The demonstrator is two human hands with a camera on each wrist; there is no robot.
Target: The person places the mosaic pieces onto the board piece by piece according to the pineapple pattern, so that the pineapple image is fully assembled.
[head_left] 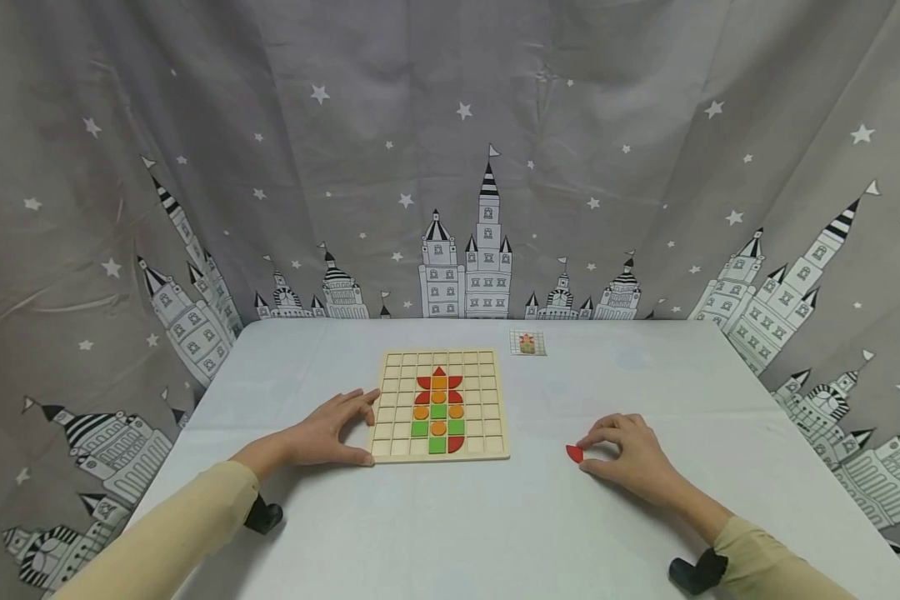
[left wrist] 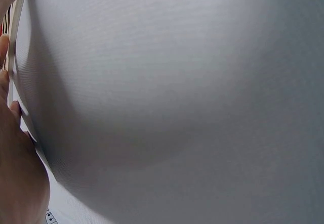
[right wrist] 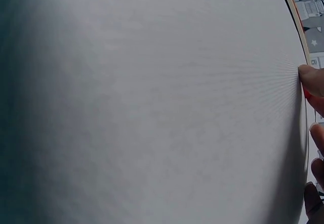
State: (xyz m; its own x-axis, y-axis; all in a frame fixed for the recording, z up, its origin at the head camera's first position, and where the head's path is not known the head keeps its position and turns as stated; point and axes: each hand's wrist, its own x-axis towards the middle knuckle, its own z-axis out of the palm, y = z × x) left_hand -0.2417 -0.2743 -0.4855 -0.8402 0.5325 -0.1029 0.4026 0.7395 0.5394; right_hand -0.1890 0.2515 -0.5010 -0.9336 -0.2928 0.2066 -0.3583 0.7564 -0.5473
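Observation:
My right hand pinches a red quarter-circle tile between thumb and fingers, low over the white table right of the board. In the right wrist view, a bit of the red tile shows by the thumb. My left hand rests against the left edge of a square wooden grid board, thumb at the near corner and fingertips farther up. Red, orange and green tiles form a column pattern in the board's middle. Its lowest row holds a green square and a red quarter-circle.
A small pattern card lies behind the board to its right, showing a coloured figure on a grid. The white tabletop reaches back to a grey curtain printed with castles and stars.

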